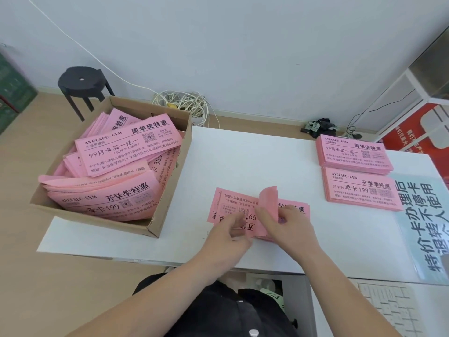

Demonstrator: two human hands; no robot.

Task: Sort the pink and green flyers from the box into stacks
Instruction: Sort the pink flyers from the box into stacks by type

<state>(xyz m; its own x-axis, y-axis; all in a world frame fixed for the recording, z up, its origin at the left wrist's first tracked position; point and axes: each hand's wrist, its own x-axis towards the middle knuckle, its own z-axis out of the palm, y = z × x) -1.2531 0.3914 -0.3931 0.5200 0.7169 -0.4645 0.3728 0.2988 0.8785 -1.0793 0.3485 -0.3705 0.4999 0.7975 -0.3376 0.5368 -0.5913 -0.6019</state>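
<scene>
A cardboard box at the table's left end holds several loose pink flyers. A small bundle of pink flyers lies on the white table in front of me. My left hand rests on the bundle's near left part, fingers pinching its edge. My right hand bends several flyers upward from the bundle's middle. Two neat pink stacks sit at the far right: the far stack and the near stack. No green flyer is visible.
A laminated pale-blue sign lies along the table's right edge. A black stool and a tangle of white cable stand on the floor behind the box. A red-and-white cabinet is at the far right.
</scene>
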